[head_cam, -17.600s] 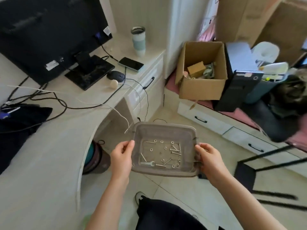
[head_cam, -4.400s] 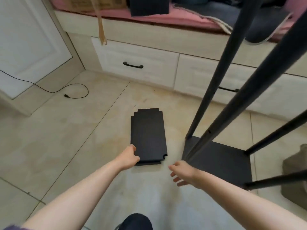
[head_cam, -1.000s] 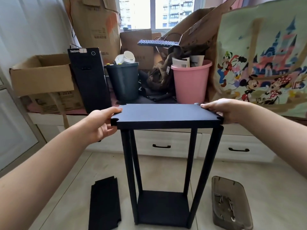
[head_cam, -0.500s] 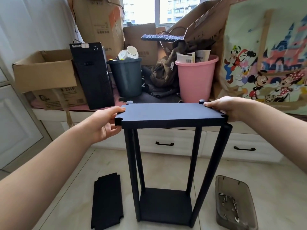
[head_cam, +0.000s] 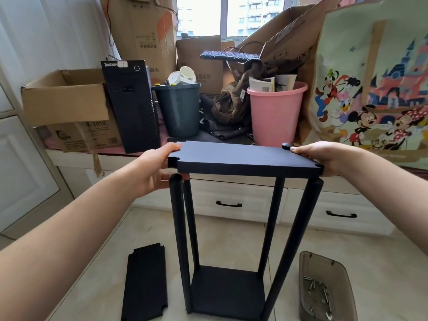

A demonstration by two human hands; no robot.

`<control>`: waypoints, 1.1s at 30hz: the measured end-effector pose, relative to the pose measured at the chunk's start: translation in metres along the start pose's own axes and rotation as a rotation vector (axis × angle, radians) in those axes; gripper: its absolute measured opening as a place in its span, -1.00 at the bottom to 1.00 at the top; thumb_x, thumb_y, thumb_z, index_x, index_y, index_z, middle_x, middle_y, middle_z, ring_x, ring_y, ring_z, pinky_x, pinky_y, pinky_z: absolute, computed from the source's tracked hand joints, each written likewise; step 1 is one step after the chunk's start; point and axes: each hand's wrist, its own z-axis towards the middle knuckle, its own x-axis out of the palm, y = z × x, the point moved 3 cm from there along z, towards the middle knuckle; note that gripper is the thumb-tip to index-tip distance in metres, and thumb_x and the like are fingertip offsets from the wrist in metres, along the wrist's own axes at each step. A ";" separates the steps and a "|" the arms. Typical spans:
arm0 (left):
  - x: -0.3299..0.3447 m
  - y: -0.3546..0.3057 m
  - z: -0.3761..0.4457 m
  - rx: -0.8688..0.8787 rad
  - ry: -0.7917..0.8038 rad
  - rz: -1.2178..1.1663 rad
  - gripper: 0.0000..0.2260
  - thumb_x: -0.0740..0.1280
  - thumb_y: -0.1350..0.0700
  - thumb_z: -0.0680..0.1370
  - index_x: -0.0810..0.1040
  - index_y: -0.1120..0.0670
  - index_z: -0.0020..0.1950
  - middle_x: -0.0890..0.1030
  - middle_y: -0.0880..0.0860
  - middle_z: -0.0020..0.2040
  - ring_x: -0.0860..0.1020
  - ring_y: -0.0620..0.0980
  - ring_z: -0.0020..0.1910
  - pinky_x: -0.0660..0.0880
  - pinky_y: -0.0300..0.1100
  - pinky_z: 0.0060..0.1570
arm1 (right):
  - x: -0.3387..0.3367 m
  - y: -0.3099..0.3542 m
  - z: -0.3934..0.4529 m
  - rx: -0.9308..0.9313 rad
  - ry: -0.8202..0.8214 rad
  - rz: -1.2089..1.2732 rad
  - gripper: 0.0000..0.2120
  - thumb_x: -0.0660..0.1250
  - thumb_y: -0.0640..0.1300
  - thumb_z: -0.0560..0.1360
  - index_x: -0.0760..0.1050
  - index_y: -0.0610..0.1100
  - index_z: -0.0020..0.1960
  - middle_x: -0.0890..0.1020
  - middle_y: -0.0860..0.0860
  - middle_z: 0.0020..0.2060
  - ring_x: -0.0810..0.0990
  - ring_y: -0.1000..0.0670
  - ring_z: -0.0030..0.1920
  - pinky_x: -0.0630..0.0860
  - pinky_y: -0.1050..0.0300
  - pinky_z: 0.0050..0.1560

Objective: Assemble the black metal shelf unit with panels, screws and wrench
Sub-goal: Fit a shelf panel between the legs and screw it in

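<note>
A black shelf frame stands on the tiled floor, with black posts (head_cam: 181, 246) rising from a black bottom panel (head_cam: 228, 293). Level with the post tops I hold a black top panel (head_cam: 243, 157) flat. My left hand (head_cam: 154, 171) grips its left end, thumb on top. At the right end my right hand (head_cam: 322, 156) grips the edge. The near posts' tops sit just under the panel's notched front corners; a far post's cap (head_cam: 286, 146) shows at the back right notch. A spare black panel (head_cam: 144, 283) lies on the floor at the left.
A grey plastic tray (head_cam: 324, 265) with several screws and a wrench lies on the floor at the right. Behind the frame runs a white drawer bench (head_cam: 234, 200) loaded with cardboard boxes, a black computer tower (head_cam: 132, 105), a dark bin and a pink bucket (head_cam: 275, 114).
Over the last second the top panel has tilted and shifted slightly over the post tops, both hands keeping their grip; the near left post top now shows under its notch.
</note>
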 end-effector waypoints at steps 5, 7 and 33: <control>0.001 0.011 0.004 -0.029 -0.018 0.058 -0.77 0.38 -0.13 0.58 0.57 0.02 0.06 0.62 -0.04 -0.41 0.55 -0.06 -0.51 0.53 -0.25 -0.49 | -0.005 0.000 0.003 -0.002 0.002 0.035 -0.72 0.34 -0.11 0.59 0.50 -0.24 0.22 0.61 -0.07 -0.09 0.59 0.03 -0.22 0.53 0.25 -0.52; 0.002 0.012 0.006 -0.033 -0.033 0.071 -0.76 0.39 -0.13 0.57 0.57 0.03 0.06 0.60 -0.05 -0.43 0.52 -0.09 -0.52 0.51 -0.28 -0.49 | -0.005 0.000 0.003 -0.005 0.001 0.042 -0.74 0.35 -0.11 0.58 0.50 -0.24 0.19 0.61 -0.07 -0.09 0.59 0.03 -0.23 0.53 0.25 -0.53; 0.014 0.017 -0.003 -0.033 -0.047 -0.096 -0.76 0.38 -0.03 0.61 0.57 0.15 -0.02 0.56 -0.01 -0.46 0.47 -0.11 -0.55 0.46 -0.30 -0.53 | -0.002 -0.016 0.024 -0.117 -0.189 -0.102 -0.62 0.34 0.07 0.57 0.54 -0.23 0.18 0.54 -0.10 -0.08 0.50 -0.10 -0.09 0.38 0.01 -0.07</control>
